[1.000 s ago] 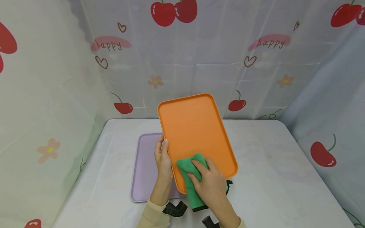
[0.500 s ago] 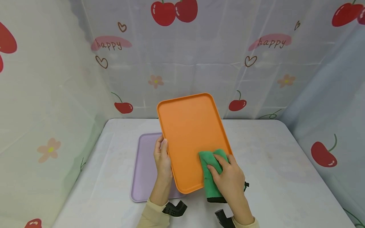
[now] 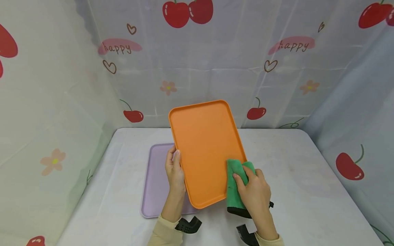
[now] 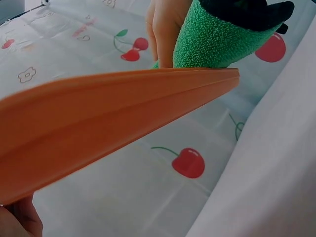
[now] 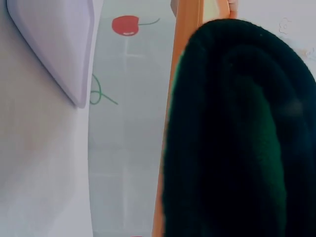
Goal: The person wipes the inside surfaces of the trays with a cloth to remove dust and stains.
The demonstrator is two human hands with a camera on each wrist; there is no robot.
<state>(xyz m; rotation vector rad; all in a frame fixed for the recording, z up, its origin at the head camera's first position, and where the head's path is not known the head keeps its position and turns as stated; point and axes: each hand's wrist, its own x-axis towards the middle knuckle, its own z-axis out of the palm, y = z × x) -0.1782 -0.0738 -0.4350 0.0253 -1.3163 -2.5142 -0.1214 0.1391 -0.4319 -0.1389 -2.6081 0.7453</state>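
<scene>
An orange rectangular tray (image 3: 203, 147) is held up at a tilt above the table, its inner face toward the head camera. The left hand (image 3: 175, 172) grips its left edge, thumb on the near side; in the left wrist view only part of that hand (image 4: 22, 219) shows under the tray (image 4: 113, 113). At the tray's lower right edge, the right hand (image 3: 254, 191) pinches a folded green cloth (image 3: 235, 188) with a dark border. The cloth covers that edge and hangs past it. Seen from the right wrist, the cloth (image 5: 237, 133) hides the right fingers.
A purple tray (image 3: 155, 184) lies flat on the white table (image 3: 307, 191), partly behind the left hand and orange tray. Curtains with cherry prints (image 3: 209, 68) enclose the table at the back and both sides. Black wrist mounts (image 3: 188, 225) sit on both forearms.
The right hand has slid the green cloth rightward across the orange tray, from its lower middle to its right edge. The left hand and tray have barely moved.
</scene>
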